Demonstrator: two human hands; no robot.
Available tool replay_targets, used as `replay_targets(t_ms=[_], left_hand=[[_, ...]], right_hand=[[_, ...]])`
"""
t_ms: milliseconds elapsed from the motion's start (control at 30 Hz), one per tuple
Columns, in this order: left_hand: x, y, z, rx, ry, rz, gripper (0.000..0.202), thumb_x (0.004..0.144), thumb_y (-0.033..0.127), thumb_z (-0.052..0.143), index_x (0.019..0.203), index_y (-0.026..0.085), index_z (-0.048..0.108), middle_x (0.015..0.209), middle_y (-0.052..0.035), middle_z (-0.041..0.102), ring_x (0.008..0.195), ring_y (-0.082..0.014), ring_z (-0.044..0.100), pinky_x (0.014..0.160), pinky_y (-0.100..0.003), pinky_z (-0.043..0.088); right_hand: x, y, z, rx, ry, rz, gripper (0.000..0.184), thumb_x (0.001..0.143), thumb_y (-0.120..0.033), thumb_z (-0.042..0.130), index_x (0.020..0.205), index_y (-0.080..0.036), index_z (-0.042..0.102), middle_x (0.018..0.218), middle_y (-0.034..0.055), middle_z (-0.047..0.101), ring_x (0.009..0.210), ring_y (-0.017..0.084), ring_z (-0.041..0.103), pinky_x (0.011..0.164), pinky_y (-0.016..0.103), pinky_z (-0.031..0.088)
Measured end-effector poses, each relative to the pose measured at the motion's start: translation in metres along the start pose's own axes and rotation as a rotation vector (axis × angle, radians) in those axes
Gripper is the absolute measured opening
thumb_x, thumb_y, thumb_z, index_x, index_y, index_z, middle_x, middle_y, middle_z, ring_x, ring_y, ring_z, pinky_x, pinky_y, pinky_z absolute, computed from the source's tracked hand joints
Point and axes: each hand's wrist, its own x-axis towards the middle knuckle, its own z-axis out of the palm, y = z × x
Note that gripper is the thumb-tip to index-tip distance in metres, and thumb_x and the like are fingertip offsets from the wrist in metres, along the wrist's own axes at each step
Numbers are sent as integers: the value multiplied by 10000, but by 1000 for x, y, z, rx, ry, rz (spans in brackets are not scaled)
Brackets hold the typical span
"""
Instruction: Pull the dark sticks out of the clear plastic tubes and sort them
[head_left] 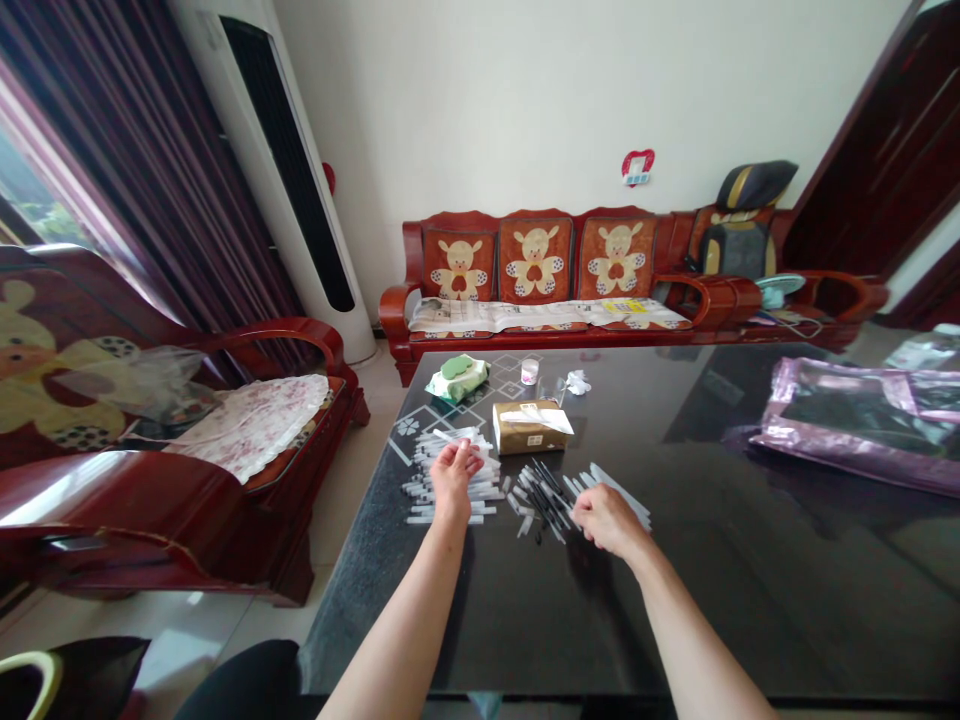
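My left hand (456, 478) is closed in a pinch above a pile of translucent white pen barrels (442, 490). A thin whitish tube (444, 435), looking like one of those barrels, sticks out from its fingertips. My right hand (609, 520) is closed at the near end of a smaller group of clear tubes (619, 490); its fingers hide what they grip, if anything. Between my hands lies a bunch of thin black sticks (546, 498) that look like pen refills. Several short clear caps (523, 510) are scattered left of them.
Behind the piles stand a brown tissue pack (531, 437), green wipes pack (457, 378), small white cup (529, 372), clear glass (553, 390) and crumpled tissue (577, 382). A purple-edged clear bag (862, 425) lies at the dark table's (720, 610) right. Wooden seats surround it.
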Motion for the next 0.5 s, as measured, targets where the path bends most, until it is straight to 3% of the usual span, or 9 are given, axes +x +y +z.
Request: replay_targets(t_ms=[167, 267, 367, 500], left_hand=[[-11, -9, 4, 59, -141, -89, 409, 564, 410, 797, 809, 112, 660, 704, -28, 632, 542, -91, 572, 597, -253, 510], [-19, -13, 8, 98, -248, -138, 432, 581, 401, 791, 878, 111, 674, 701, -35, 632, 559, -109, 585, 581, -255, 511], [-28, -14, 12, 144, -328, -141, 420, 610, 398, 775, 913, 124, 682, 740, -49, 650, 578, -113, 587, 556, -236, 497], [-39, -11, 18, 152, -437, -172, 400, 606, 387, 785, 900, 132, 693, 737, -52, 668, 574, -109, 579, 538, -217, 456]], right_hand=[[4, -20, 17, -159, 112, 13, 219, 708, -221, 576, 501, -187, 637, 587, 74, 658, 580, 176, 601, 508, 264, 331], [8, -21, 21, -121, 179, -19, 273, 749, -315, 573, 518, -180, 624, 601, 81, 656, 604, 178, 605, 517, 261, 351], [8, -21, 22, 213, 97, -20, 371, 837, -443, 467, 656, -166, 635, 544, 46, 619, 459, 132, 551, 447, 234, 370], [2, -30, 27, 749, -205, -12, 458, 832, -570, 457, 864, -141, 613, 599, 33, 645, 418, 116, 554, 395, 216, 421]])
